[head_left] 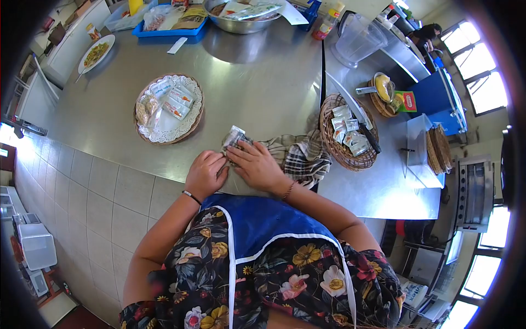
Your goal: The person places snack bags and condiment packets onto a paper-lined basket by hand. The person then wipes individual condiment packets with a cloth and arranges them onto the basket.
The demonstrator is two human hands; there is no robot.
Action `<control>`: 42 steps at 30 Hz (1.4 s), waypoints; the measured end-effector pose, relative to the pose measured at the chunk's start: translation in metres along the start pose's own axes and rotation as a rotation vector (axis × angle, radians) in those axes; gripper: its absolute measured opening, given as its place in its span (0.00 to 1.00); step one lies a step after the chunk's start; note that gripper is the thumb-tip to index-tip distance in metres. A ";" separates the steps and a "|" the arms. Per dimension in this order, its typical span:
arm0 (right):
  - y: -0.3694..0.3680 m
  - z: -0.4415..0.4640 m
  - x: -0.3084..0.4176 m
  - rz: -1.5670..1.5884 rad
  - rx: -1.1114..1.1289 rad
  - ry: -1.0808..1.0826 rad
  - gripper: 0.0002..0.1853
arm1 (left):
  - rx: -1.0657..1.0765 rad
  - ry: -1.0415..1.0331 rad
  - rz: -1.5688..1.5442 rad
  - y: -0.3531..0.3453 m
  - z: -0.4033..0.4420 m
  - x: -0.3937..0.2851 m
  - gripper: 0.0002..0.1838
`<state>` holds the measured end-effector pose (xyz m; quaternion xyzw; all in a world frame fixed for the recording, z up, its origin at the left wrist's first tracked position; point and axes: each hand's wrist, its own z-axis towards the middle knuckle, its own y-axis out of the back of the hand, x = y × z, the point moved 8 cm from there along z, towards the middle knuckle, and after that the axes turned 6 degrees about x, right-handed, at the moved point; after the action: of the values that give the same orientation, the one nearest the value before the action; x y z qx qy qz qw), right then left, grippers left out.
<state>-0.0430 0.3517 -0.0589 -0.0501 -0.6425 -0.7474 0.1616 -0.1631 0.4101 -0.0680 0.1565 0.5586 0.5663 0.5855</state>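
A small clear packet with dark contents (235, 135) lies on the steel table near its front edge, partly covered by my hands. My right hand (258, 168) rests on it with fingers stretched out flat. At the packet's lower left side, my left hand (206, 173) is closed, its curled fingertips against the packet's edge. How firmly they pinch it is hidden. Just right of the packet, a crumpled checked cloth (307, 159) touches the area by my right hand. Ahead to the left, a doily-lined wicker basket (141, 131) holds several white sachets (179, 101) and a nut-like bag (147, 111).
On the right, a wicker basket (335, 156) holds several sachets, with a large knife (356, 109) lying across it. Beyond stand a clear pitcher (359, 41), a steel bowl (241, 24) and a blue tray (170, 33). A plate of food (107, 45) sits far left.
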 end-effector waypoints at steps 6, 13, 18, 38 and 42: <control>0.009 0.018 -0.055 -0.001 -0.059 -0.219 0.20 | -0.020 -0.007 -0.006 0.005 0.001 -0.006 0.15; -0.012 0.017 -0.004 0.016 0.058 0.073 0.22 | 0.005 0.005 0.021 0.000 -0.001 -0.003 0.15; 0.015 0.022 -0.072 -0.105 -0.083 -0.233 0.20 | -0.041 -0.028 -0.035 0.003 -0.002 -0.003 0.14; 0.000 0.027 -0.012 0.431 -0.004 -0.505 0.19 | 0.193 0.505 -1.279 -0.027 0.019 0.049 0.19; -0.005 0.031 -0.012 0.576 0.029 -0.635 0.18 | 0.245 0.318 -1.132 0.019 0.026 0.059 0.18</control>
<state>-0.0371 0.3844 -0.0615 -0.4525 -0.6306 -0.6103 0.1586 -0.1669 0.4775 -0.0721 -0.1854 0.6972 0.1145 0.6829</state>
